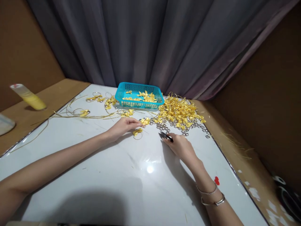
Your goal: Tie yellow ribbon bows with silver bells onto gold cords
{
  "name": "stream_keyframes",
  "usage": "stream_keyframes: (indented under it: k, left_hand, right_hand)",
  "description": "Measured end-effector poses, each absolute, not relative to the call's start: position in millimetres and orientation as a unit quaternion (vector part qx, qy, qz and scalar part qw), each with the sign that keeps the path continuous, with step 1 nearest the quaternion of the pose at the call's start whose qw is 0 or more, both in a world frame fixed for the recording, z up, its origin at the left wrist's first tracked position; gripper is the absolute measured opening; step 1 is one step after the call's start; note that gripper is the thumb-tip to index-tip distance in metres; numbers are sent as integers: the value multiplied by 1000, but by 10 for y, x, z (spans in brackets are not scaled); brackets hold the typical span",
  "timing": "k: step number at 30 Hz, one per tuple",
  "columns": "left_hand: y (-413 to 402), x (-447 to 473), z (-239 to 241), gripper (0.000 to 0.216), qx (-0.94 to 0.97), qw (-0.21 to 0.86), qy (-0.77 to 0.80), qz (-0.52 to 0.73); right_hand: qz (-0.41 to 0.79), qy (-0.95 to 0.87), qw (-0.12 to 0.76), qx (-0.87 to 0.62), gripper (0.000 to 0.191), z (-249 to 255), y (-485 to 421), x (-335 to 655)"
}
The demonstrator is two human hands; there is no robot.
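My left hand point(127, 127) reaches across the white tabletop, thumb and fingers pinched on a small yellow ribbon bow point(145, 121). Just below those fingertips lies another yellow bow point(137, 131) with a thin loop of cord. My right hand point(180, 145) is closed around small black snips point(166, 137), whose blades point left and up. Beyond the snips lie many small silvery rounded pieces point(162, 126), beside a heap of yellow bows with gold cords point(180, 110).
A turquoise plastic basket point(141, 105) at the back holds more yellow bows. Long gold cords point(94, 117) and several bows lie at left. A yellow-filled tube point(30, 98) leans on the brown left ledge. Paper scraps point(254, 193) lie on the right ledge; a grey curtain point(141, 40) hangs behind.
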State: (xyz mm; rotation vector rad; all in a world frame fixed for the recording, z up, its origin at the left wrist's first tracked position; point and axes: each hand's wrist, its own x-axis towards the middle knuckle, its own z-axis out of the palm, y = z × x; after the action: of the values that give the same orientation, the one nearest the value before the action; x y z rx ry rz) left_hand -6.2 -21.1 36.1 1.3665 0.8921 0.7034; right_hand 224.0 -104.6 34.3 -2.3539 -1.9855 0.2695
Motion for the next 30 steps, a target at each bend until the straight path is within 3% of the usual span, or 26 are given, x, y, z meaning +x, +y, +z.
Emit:
stream_keyframes:
  k: [5, 11, 14, 17, 19, 22, 27, 30]
  left_hand:
    - [-53, -200, 662, 16, 703, 491, 407, 315]
    - [192, -568, 802, 20, 844, 60, 504, 174]
    - [272, -771, 828, 20, 833, -14, 550, 63]
    - [257, -862, 867, 19, 836, 26, 546, 39]
    - [175, -813, 883, 17, 845, 84, 516, 111]
    - [-12, -604, 879, 35, 842, 262, 427, 202]
    - [-209, -287, 842, 24, 807, 518, 254, 127]
    - [-243, -241, 843, 20, 790, 538, 256, 146]
  right_hand:
    - [-14, -721, 82, -688, 15, 376, -996, 2040]
    - [108, -806, 150, -562, 13, 327, -664, 1609]
    - [133, -823, 153, -531, 19, 245, -538, 1524]
    - [153, -834, 169, -503, 27, 235, -514, 1545]
    - [156, -842, 184, -483, 28, 299, -545, 1574]
    - [153, -845, 243, -451, 25, 476, -627, 1592]
    - [180, -812, 370, -414, 16, 765, -775, 1584]
    - [300, -763, 369, -438, 11, 851, -804, 1606]
